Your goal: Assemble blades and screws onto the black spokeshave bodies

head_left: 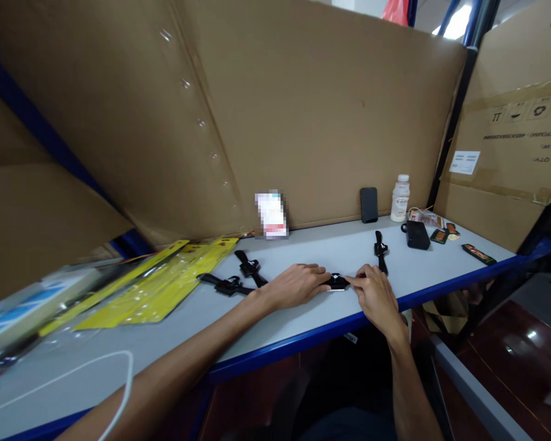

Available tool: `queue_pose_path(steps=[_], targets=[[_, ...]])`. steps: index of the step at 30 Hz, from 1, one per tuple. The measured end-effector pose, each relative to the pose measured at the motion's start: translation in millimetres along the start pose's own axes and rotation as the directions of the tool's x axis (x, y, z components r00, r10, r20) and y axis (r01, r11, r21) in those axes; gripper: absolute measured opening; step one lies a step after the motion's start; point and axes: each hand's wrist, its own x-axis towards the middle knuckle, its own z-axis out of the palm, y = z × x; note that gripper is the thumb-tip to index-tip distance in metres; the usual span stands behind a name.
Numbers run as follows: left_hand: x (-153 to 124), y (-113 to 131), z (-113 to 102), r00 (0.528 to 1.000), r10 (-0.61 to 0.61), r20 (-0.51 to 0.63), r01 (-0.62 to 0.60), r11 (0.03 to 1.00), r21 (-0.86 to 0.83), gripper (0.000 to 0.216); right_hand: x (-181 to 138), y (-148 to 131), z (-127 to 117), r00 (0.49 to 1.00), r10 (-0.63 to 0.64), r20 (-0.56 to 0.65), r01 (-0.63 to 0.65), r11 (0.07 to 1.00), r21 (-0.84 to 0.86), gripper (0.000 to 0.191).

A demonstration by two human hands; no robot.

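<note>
A black spokeshave (337,282) lies at the table's front part between my two hands, its middle showing and its handles covered. My left hand (303,283) is closed over its left handle, palm down. The fingers of my right hand (373,293) pinch its right end. Two more black spokeshaves, one farther back (250,267) and one nearer (224,284), rest left of my left hand. Another spokeshave (381,250) lies just behind my right hand, pointing away from me.
Yellow blister cards (165,288) lie on the left, beside a white-and-blue box (37,303) and a white cable (129,367). Along the back stand a blurred-out upright item (272,214), a black phone (369,204) and a bottle (400,199). A black case (417,234) sits on the right. Cardboard (303,122) walls the table.
</note>
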Motion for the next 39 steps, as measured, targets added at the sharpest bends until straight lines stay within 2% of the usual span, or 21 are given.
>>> queue_pose_path(steps=[8,14,20,39], targets=[[1,-1,0,1.000,-0.023,-0.020,0.021,0.998,-0.059,0.033,0,0,1,1.000,0.003,-0.004,-0.003,1.000,0.004,0.034],[-5,-16,-14,0.992,-0.109,0.057,0.115,0.985,-0.131,0.026,1,-3,0,0.999,0.034,-0.022,-0.034,0.999,0.010,0.028],[-9,-27,-21,0.975,-0.191,0.110,0.201,0.975,-0.093,0.029,2,-3,0,0.997,0.079,-0.021,-0.078,0.996,0.041,0.029],[-8,-23,-20,0.980,-0.184,0.075,0.189,0.980,-0.063,0.027,3,-5,-2,0.995,0.101,-0.026,-0.099,0.993,0.065,0.029]])
